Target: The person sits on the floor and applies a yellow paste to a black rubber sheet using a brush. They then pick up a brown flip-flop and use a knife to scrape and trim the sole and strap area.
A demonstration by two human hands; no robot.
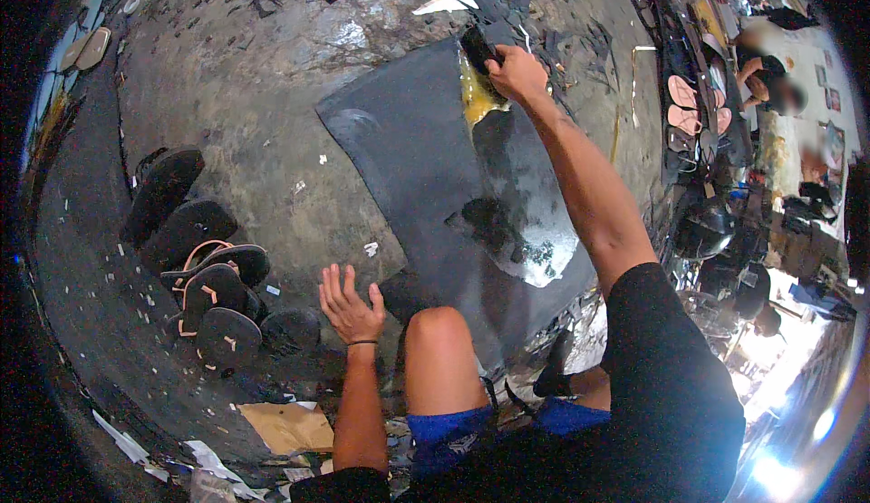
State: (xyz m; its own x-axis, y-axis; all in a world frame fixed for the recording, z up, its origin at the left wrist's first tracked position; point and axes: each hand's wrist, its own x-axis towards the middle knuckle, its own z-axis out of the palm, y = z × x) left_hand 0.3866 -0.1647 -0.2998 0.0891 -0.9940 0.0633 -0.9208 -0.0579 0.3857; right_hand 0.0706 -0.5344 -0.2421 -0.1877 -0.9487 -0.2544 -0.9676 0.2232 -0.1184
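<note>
A dark grey sheet lies on the floor before my knees. At its far right edge, my right hand is closed round a black flat spreader. Next to the spreader, a thick yellow glue-like smear lies on the sheet, and a wet, glossy film runs from there toward me. My left hand is held out with fingers apart and nothing in it, left of my knee and near the sheet's near corner.
Several black slippers and soles are heaped at the left. Pink slippers stand on the right, near a black helmet. Brown cardboard lies at the lower left, dark scraps at the far right. Other people sit at the right.
</note>
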